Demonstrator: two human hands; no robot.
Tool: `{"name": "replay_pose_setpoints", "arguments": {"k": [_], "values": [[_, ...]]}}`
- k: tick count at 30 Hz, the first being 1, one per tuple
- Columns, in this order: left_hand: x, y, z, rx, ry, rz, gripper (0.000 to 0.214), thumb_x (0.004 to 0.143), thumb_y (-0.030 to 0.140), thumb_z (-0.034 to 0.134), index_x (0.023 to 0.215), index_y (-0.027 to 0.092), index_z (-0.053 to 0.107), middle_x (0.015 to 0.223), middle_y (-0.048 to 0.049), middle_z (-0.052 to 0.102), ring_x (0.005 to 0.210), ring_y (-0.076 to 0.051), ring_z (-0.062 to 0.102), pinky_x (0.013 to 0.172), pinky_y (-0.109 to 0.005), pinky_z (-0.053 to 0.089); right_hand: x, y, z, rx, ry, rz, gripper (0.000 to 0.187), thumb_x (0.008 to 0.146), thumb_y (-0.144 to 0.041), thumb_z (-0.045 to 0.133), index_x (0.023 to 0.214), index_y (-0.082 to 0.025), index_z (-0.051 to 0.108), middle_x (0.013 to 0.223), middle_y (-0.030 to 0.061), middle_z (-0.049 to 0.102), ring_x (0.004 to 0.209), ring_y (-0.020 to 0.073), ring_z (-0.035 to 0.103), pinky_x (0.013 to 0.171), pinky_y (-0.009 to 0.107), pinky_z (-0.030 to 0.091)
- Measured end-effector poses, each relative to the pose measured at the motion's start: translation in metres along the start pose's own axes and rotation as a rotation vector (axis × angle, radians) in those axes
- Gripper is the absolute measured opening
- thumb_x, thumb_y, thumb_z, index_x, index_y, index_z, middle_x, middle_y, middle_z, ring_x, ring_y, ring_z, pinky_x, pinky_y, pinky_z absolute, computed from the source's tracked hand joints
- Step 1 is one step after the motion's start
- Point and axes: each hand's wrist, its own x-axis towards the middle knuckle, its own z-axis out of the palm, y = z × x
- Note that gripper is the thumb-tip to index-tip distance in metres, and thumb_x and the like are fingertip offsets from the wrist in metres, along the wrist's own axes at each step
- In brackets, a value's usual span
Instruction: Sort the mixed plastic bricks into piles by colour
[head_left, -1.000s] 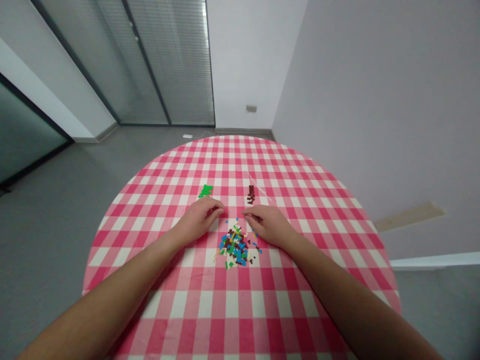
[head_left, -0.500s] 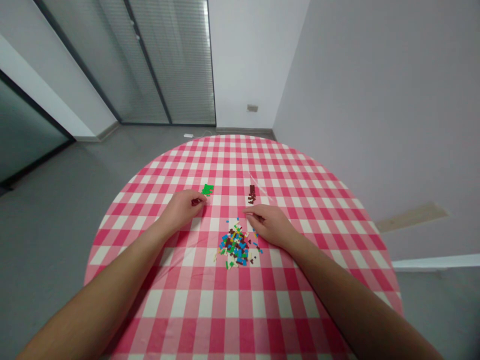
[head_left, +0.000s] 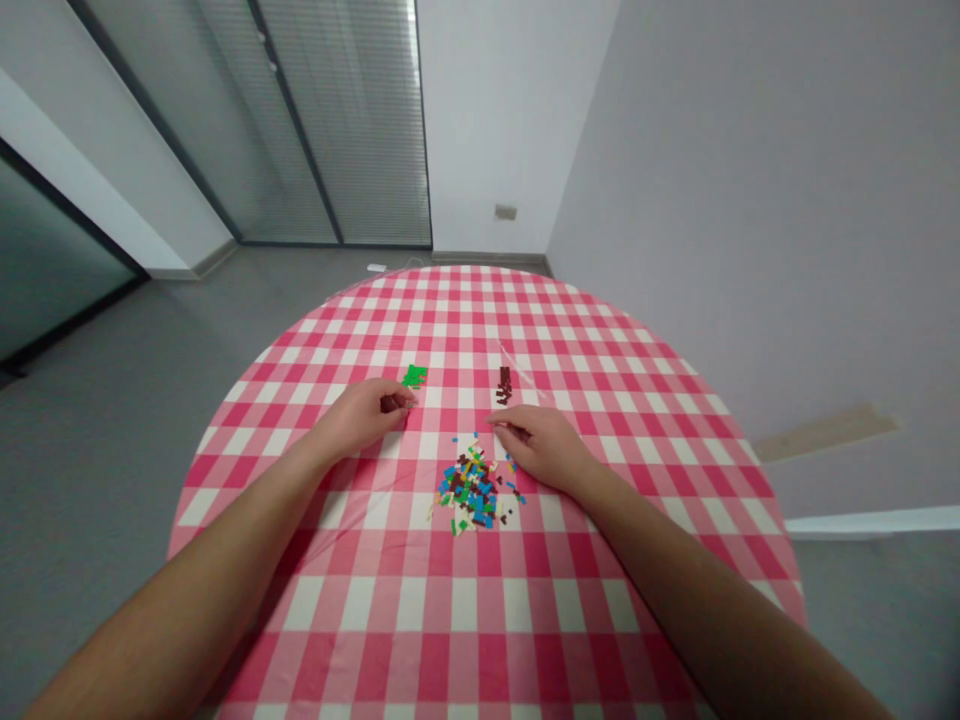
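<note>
My left hand (head_left: 367,415) rests low over the table beside a small group of green building bricks (head_left: 415,376). Its thumb and fingertips come together in a pinch, and whatever may be between them is too small to make out. My right hand (head_left: 547,445) is just nearer to me than a cluster of dark brown bricks (head_left: 504,384). Its fingers are curled towards the thumb, with the tips close together; I cannot see what they hold. Between and below both hands lies a mixed pile of small bricks (head_left: 475,492) in blue, green, brown, white and yellow.
A pink-and-white checked cloth (head_left: 450,620) covers the round table. A clear crease or strip (head_left: 517,368) shows near the brown bricks. Beyond the table stand a glass partition (head_left: 360,130) and a pale wall (head_left: 712,200) on the right.
Both hands stay almost where they were, the left fingertips edging very slightly to the right. The piles look the same, and the view has shifted a little.
</note>
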Motion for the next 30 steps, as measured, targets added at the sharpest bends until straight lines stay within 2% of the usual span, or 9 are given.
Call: {"name": "replay_pose_setpoints", "arguments": {"k": [4,10,13,17,20,24,30], "values": [[-0.001,0.003,-0.002,-0.007,-0.022,-0.024,0.024,0.076,0.023,0.060,0.096,0.019,0.072,0.085,-0.0041,0.074,0.074,-0.019,0.066,0.064,-0.028,0.049,0.000,0.001,0.001,0.007,0.010,-0.006,0.027,0.092,-0.024,0.049,0.105,-0.020,0.073,0.099,0.0066,0.077,0.088,0.0204,0.071,0.077,0.032,0.054],[-0.003,0.009,-0.006,0.140,-0.008,-0.037,0.018,0.078,0.026,0.060,0.088,0.019,0.074,0.092,-0.0062,0.075,0.081,-0.022,0.068,0.073,-0.031,0.050,0.001,0.001,0.000,-0.008,-0.007,-0.006,0.028,0.092,-0.024,0.049,0.106,-0.019,0.073,0.099,0.0067,0.076,0.089,0.0210,0.071,0.076,0.033,0.054],[-0.005,0.007,-0.010,0.176,-0.062,-0.021,0.020,0.079,0.029,0.061,0.088,0.020,0.077,0.094,-0.0066,0.076,0.083,-0.023,0.068,0.072,-0.031,0.048,0.001,0.001,0.000,-0.009,-0.007,-0.011,0.028,0.091,-0.023,0.049,0.105,-0.019,0.073,0.099,0.0069,0.076,0.088,0.0209,0.071,0.076,0.033,0.054],[-0.005,0.004,-0.012,0.201,-0.135,0.016,0.027,0.082,0.032,0.059,0.100,0.023,0.077,0.102,-0.0075,0.076,0.085,-0.025,0.068,0.070,-0.031,0.046,0.001,0.001,0.000,-0.001,-0.002,-0.009,0.027,0.091,-0.023,0.049,0.105,-0.020,0.073,0.098,0.0071,0.077,0.087,0.0206,0.071,0.075,0.033,0.054],[-0.004,0.005,-0.012,0.265,-0.114,0.010,0.033,0.085,0.031,0.057,0.112,0.025,0.074,0.102,-0.0081,0.076,0.081,-0.025,0.068,0.068,-0.031,0.044,0.001,0.002,0.000,0.000,-0.003,-0.002,0.027,0.091,-0.023,0.050,0.104,-0.020,0.073,0.097,0.0068,0.077,0.086,0.0205,0.071,0.075,0.032,0.054],[-0.005,0.011,-0.012,0.364,-0.104,0.014,0.036,0.086,0.028,0.053,0.117,0.024,0.072,0.096,-0.0093,0.077,0.075,-0.025,0.068,0.064,-0.030,0.042,0.001,0.004,0.001,0.002,-0.002,0.015,0.027,0.091,-0.023,0.051,0.105,-0.019,0.073,0.097,0.0071,0.077,0.085,0.0202,0.071,0.073,0.031,0.053],[-0.006,0.017,-0.013,0.410,-0.152,0.028,0.037,0.089,0.029,0.050,0.119,0.027,0.071,0.112,-0.0078,0.074,0.090,-0.027,0.069,0.067,-0.030,0.043,0.001,0.005,0.002,0.001,-0.009,0.014,0.027,0.090,-0.022,0.051,0.106,-0.020,0.073,0.098,0.0068,0.077,0.086,0.0198,0.071,0.074,0.031,0.053]]}}
